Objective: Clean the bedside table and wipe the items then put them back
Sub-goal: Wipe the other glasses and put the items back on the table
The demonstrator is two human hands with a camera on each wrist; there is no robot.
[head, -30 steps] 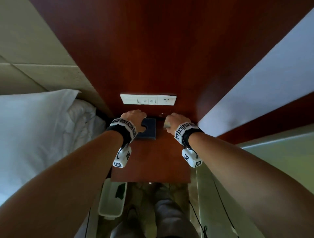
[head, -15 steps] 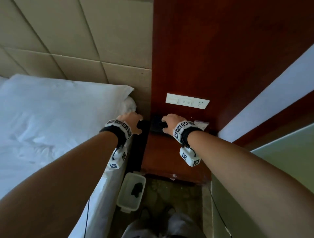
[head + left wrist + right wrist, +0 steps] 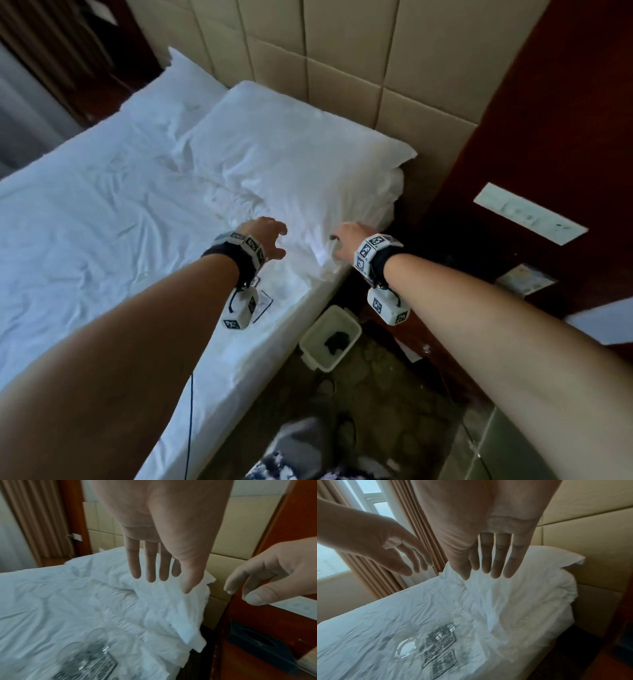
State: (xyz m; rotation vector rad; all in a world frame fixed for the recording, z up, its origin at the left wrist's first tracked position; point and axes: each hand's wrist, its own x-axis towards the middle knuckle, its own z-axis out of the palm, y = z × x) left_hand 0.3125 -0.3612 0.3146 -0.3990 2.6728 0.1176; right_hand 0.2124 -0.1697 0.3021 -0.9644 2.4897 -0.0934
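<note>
My left hand (image 3: pixel 274 240) and right hand (image 3: pixel 339 240) hover side by side over the near corner of a white pillow (image 3: pixel 291 164) on the bed, fingers spread and holding nothing. Below my left wrist a clear glass (image 3: pixel 89 646) and a clear stand with a printed code (image 3: pixel 440 649) lie on the white sheet (image 3: pixel 102 222). To the right is the dark red bedside table (image 3: pixel 240 666), with a dark blue tissue box (image 3: pixel 260 645) and a pale card (image 3: pixel 524 281) on it. My right forearm hides much of the tabletop in the head view.
A white bin (image 3: pixel 330 337) with something dark inside stands on the floor between bed and table. A white switch panel (image 3: pixel 529 214) sits on the red wood wall above the table. A padded beige headboard (image 3: pixel 342 68) backs the bed.
The view swung left from the bedside table to the bed. Both hands left the tissue box on the table and moved left over the pillow corner, fingers now spread.
</note>
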